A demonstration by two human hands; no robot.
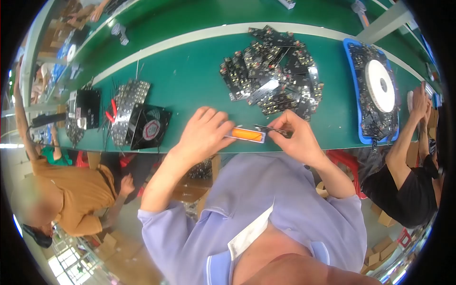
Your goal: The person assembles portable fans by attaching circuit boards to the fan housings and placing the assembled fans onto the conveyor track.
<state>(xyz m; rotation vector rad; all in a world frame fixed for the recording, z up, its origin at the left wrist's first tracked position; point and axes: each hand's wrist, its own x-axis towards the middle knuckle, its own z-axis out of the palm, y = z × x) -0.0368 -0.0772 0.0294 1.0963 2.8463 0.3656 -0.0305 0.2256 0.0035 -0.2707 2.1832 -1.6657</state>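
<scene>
My left hand [205, 131] is closed around the left end of a small orange-and-white block [248, 135] near the table's front edge. Just right of it, my right hand [295, 137] pinches a small dark part [274, 129], whose tip reaches close to the block's upper right. Whether the two touch is too small to tell. Beyond my hands lies a large pile of black circuit boards [275, 71] on the green table [190, 80].
At right, a blue tray [354, 90] holds boards and a white reel [381, 85]. At left are a black fan [151, 127], red-handled pliers [112, 110] and more boards [131, 97]. People sit on both sides: an orange-brown shirt [80, 190] and a black shirt [403, 194].
</scene>
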